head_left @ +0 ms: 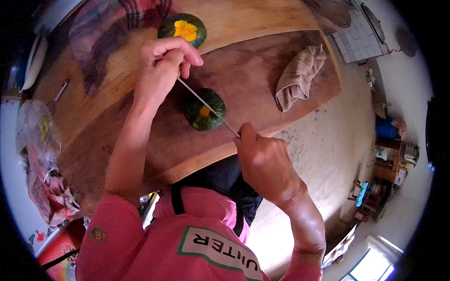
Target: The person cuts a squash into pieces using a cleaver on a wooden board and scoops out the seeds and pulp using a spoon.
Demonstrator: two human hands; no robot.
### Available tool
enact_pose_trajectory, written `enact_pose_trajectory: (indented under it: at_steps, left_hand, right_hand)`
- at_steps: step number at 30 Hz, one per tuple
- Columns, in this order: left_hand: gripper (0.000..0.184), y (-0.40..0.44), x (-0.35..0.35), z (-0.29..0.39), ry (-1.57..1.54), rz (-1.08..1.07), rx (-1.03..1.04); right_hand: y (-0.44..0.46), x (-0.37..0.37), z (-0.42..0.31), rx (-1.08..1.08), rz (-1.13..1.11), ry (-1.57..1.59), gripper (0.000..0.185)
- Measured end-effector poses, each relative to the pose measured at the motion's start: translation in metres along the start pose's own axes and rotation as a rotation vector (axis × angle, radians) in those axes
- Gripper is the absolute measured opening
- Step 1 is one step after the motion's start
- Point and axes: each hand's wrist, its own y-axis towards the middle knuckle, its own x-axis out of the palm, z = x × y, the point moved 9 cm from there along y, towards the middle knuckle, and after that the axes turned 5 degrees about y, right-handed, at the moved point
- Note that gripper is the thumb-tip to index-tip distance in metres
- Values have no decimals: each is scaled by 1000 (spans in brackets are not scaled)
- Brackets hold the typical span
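Observation:
A long, thin metal blade (pixel 206 103), seen along its edge, stretches between my hands. It looks like a knife. My right hand (pixel 267 157) is closed around its near end, and the handle is hidden in the fist. Over the far end, my left hand (pixel 164 61) is closed with its fingers curled on the blade's tip. Directly below the blade is a dark green pumpkin piece (pixel 215 99), skin side up, with a small orange spot. Whether the blade touches it I cannot tell. Another green pumpkin piece (pixel 186 29), with yellow flesh showing, lies beyond my left hand.
Both pieces are on a wooden table (pixel 243 70) with a darker board-like section. A folded brown cloth (pixel 301 77) lies at the right. Plaid fabric (pixel 108 35) covers the far left. A clear plastic bag (pixel 40 131) hangs at the left edge. Shelves (pixel 386 161) stand far right.

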Motion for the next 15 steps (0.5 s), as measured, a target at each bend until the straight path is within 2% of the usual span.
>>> enact_pose_trajectory:
  at_steps: [5, 11, 15]
  left_hand:
    - [27, 4, -1, -19, -81, -24, -91]
    - [27, 12, 0, -37, -122, -84, -200]
    - [25, 12, -2, -47, -163, -84, -253]
  right_hand:
    - [9, -3, -1, 32, -76, 48, 12]
    - [21, -1, 3, 177, -303, -22, 11]
    - [28, -2, 0, 249, -376, -10, 14]
